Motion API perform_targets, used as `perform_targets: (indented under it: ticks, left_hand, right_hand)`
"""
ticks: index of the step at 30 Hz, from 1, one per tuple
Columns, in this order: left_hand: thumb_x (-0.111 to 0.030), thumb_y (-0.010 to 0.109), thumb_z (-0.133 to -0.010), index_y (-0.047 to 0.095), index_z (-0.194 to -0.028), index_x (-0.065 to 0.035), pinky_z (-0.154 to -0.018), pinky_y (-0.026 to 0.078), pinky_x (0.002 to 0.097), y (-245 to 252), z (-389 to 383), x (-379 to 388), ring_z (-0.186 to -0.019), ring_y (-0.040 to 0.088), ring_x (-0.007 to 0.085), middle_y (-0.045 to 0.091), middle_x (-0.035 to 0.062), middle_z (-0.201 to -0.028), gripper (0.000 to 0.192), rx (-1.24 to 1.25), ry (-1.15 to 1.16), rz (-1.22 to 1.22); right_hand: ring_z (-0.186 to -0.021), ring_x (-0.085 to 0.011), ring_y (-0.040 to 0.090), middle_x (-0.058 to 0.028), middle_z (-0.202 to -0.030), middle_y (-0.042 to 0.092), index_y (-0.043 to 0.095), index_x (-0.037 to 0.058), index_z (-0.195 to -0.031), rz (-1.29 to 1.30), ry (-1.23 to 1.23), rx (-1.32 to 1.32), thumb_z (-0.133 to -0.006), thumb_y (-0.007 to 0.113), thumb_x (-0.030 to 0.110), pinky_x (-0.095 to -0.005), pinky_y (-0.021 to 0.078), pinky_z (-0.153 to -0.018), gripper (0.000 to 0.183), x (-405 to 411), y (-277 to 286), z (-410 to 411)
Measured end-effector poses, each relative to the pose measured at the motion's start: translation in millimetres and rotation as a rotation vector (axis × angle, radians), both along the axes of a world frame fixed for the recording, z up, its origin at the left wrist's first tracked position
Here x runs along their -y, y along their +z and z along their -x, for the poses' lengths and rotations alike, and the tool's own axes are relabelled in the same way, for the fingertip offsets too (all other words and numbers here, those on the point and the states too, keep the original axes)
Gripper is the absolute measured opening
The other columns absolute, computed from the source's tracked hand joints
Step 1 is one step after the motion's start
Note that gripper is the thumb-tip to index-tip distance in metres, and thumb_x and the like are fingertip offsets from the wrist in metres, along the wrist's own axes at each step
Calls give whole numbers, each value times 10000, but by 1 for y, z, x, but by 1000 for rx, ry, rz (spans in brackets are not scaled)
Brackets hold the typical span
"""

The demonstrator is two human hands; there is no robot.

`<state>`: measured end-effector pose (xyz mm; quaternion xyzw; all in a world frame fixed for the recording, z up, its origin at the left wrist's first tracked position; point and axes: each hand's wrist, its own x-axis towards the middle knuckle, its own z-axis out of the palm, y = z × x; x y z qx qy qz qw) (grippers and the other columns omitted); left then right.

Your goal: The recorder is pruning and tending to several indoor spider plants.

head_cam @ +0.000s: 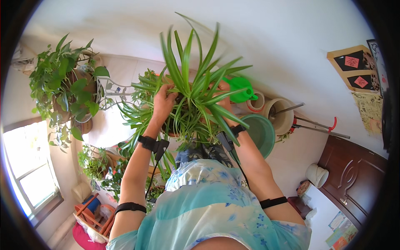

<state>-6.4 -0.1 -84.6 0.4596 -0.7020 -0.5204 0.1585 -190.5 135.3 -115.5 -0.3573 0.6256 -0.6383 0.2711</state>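
A large spider plant (190,90) with long green leaves stands in front of me, its foliage spreading over a brown pot that is mostly hidden. At the plant's left side is my left hand (166,97), its thumb and fingertips bent among the leaves near the pot's rim. My right hand (221,90) is at the right side, partly covered by leaves, so its fingers cannot be made out well. Smaller plantlets hang over the front of the pot. More spider plant foliage (134,115) lies just left of my left wrist.
Right of the plant are a green plastic watering can (240,89), a teal basin (259,134) and a cream bucket (281,116) holding a stick. A trailing pothos (72,90) is at the left. Beyond the basin, long-handled tools (322,126) lean out from the buckets.
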Motion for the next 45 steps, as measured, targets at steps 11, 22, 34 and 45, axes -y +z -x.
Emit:
perform_targets:
  ticks: [11,22,34,45]
  left_hand:
    - [-66,589,-888,624,-891,1,-510,339,203,167,39,-3,-572,410,29,490,-38,-639,76,-353,-266,16]
    - [-76,565,-904,647,-924,1,-495,327,196,120,81,19,-553,420,28,502,-44,-638,115,-172,-431,14]
    - [-79,598,-869,629,-867,-2,-489,330,201,107,73,20,-539,417,27,509,-43,-624,83,-77,-517,-153]
    - [-94,637,-806,643,-909,-75,-592,474,366,108,69,8,-649,621,299,643,119,-716,105,18,-683,532]
  right_hand:
    - [-731,-97,604,-58,-924,661,623,-19,-1085,72,18,449,-910,606,120,-257,492,-632,224,16,50,-30]
    - [-709,-87,531,7,-803,628,653,1,-926,-172,-11,159,-890,580,58,-264,433,-647,100,2,83,-28]
    - [-642,-37,442,48,-734,534,651,1,-989,136,184,434,-931,555,134,-237,338,-546,174,3,45,-28]
    - [-616,-46,456,32,-701,556,645,12,-973,-96,47,295,-886,599,118,-258,356,-528,145,6,66,-32]
